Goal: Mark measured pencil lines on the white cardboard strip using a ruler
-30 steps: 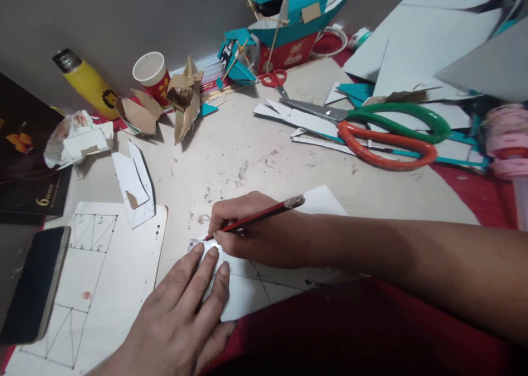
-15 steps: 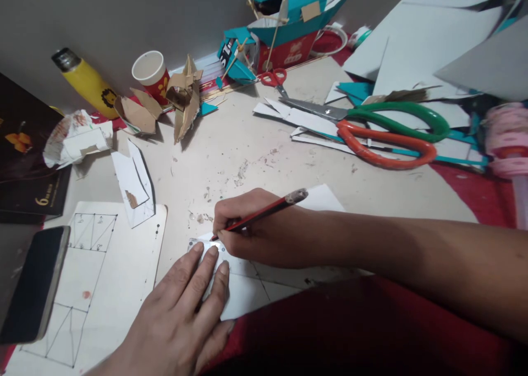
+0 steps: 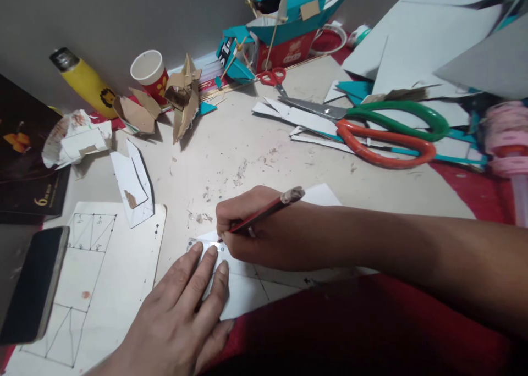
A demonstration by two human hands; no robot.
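My right hand [image 3: 264, 236] is closed around a dark red pencil [image 3: 270, 206], its tip down at the edge of a clear ruler [image 3: 191, 244]. The ruler lies on a white sheet of card [image 3: 243, 293] that bears drawn lines. With fingers stretched out flat, my left hand [image 3: 177, 310] presses the ruler and card against the table. Part of the ruler is hidden beneath both hands. To the left, a larger sheet with a drawn pattern [image 3: 107, 288] lies partly under a dark phone [image 3: 33, 282].
Large scissors with green and orange handles [image 3: 388, 156] lie on card scraps at the right. Along the back stand a yellow bottle [image 3: 88, 84], a paper cup [image 3: 148, 71], cardboard pieces [image 3: 183, 95] and a teal model boat [image 3: 289, 32]. Small red-handled scissors [image 3: 272, 78] lie nearby.
The pencil tip and my right hand have shifted slightly to the right along the ruler's edge. My left hand stays in place on the ruler.
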